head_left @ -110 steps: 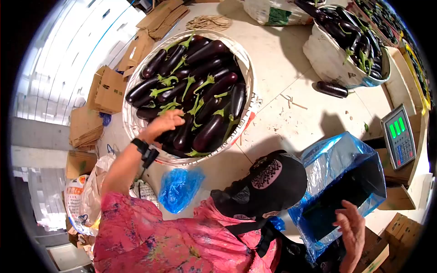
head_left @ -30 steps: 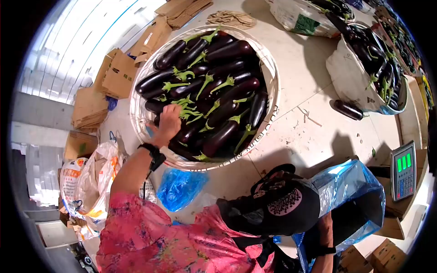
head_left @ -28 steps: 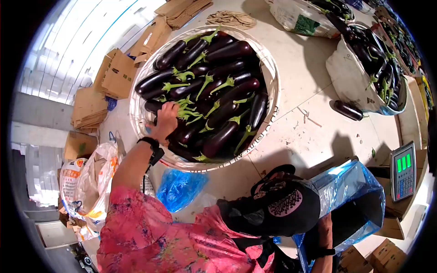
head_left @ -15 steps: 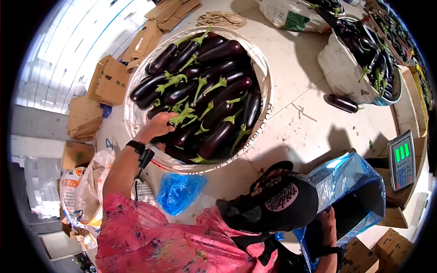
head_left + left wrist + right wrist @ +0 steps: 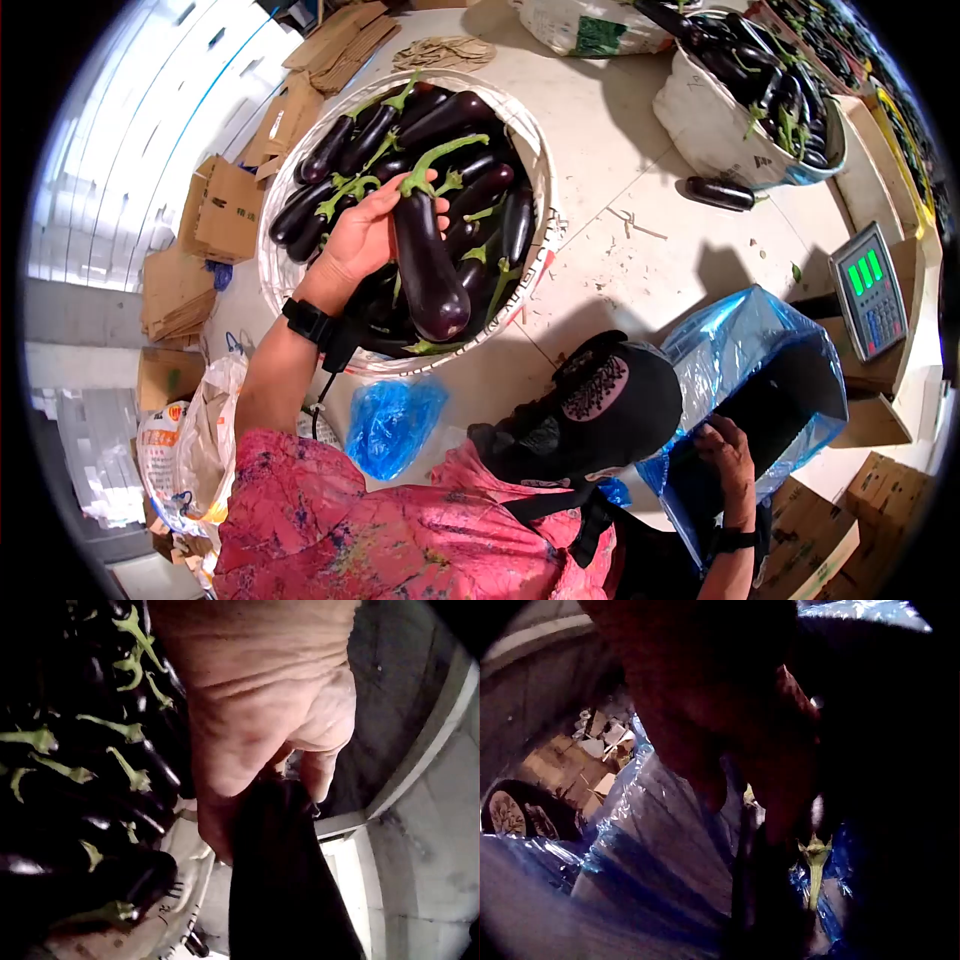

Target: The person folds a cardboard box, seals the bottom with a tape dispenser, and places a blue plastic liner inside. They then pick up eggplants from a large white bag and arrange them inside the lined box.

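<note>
Gripping an eggplant [image 5: 430, 270] nr its stem end, fingers & thumb curled round it, L hand [image 5: 365, 237] has it over the basket [image 5: 545, 190] in head view, blunt end toward basket's near rim. Basket is round, white-lined, full of other eggplants [image 5: 450, 118], on a pale tiled floor [image 5: 600, 140] w/ debris & dry stalks [image 5: 636, 224] just R of basket. R hand [image 5: 725, 448] is at the mouth of a blue plastic bag [image 5: 725, 325], lower R of basket; fingers bend down, but R wrist view's too dark, can't tell if they hold anything. Scale [image 5: 868, 290] w/ green-lit display: far R of basket. White sack [image 5: 705, 120] of eggplants: upper R of basket, loose eggplant [image 5: 718, 193] on floor btwn. Crumpled blue plastic [image 5: 395, 425]: just below basket. Cardboard boxes [image 5: 228, 212]: L of basket; printed sack [image 5: 165, 450]: lower L of basket
</note>
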The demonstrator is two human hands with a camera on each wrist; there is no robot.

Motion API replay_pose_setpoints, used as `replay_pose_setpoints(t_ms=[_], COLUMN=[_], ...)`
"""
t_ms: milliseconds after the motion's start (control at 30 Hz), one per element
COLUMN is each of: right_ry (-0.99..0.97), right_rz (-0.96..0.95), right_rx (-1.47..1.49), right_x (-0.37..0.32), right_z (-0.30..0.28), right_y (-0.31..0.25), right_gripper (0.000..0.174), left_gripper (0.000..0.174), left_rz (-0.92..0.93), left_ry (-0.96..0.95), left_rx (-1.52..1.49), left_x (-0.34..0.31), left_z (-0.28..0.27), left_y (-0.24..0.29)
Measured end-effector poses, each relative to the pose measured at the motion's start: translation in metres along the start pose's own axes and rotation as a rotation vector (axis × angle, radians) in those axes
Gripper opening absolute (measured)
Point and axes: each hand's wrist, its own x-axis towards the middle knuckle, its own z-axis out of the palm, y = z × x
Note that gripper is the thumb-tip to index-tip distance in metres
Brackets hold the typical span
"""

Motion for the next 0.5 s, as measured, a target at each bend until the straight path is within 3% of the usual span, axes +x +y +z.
replay_pose_setpoints(t_ms=[233, 367, 433, 500], right_ry=[0.072, 0.003, 0.056, 0.075], right_rz=[-0.012, -0.148, -0.224, -0.319], right_rx=[-0.003, 0.023, 0.027, 0.04], right_x=[-0.021, -0.019, -0.037, -0.052], right_z=[-0.001, -0.013, -0.012, -0.012], right_y=[-0.013, -0.019, -0.059, -0.09], right_gripper=[0.05, 0.051, 0.047, 0.047], left_gripper=[0.069, 0.073, 0.074, 0.068], left_rz=[-0.006, 0.002, 0.029, -0.029], left_ry=[-0.121, -0.157, -0.088, -0.205], left_rx=[0.059, 0.251, 0.431, 0.444], left_x=[0.036, 0.061, 0.072, 0.09], left_z=[0.061, 0.124, 0.175, 0.213], left_y=[-0.009, -0.011, -0.018, -0.022])
